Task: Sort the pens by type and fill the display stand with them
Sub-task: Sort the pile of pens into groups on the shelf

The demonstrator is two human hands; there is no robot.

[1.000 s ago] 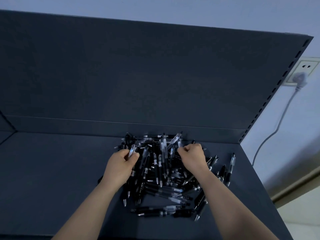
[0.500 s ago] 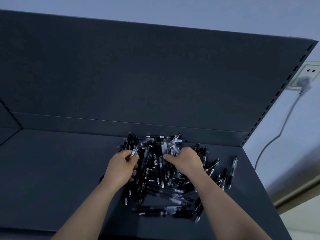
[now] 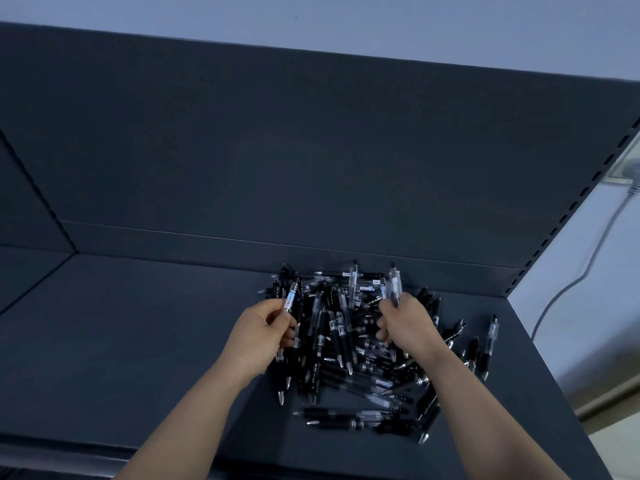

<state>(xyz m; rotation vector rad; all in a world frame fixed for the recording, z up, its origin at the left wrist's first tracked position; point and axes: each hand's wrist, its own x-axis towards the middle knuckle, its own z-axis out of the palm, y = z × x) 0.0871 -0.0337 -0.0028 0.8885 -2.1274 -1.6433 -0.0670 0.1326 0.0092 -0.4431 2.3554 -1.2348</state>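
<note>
Grips clear pen [image 3: 290, 300] in left hand [image 3: 258, 336], thumb and curled fingers pinching the barrel, labelled top end sticking up, lower part hidden by the hand. Clutches bunch of clear pens [image 3: 393, 288] in right hand [image 3: 408, 325], fingers curled tight into a fist round them, upper ends poking up above the knuckles; blurred, cannot tell the count. Both hands over pile of pens [image 3: 346, 355]: left hand at its left edge, right hand over its upper right part. Pile loose and crisscrossed on dark shelf [image 3: 138, 341], right of centre, far edge close against foot of back panel [image 3: 311, 150]. Mix of black-barrel and clear-barrel pens with silver tips, many tips pointing toward the near edge. A few strays just right of the pile, single pen [image 3: 491, 339] lying apart near the shelf's right edge. Slotted upright [image 3: 568, 216] along right side of back panel. Pale wall [image 3: 346, 15] beyond, white cable [image 3: 587, 268] hanging down at right
</note>
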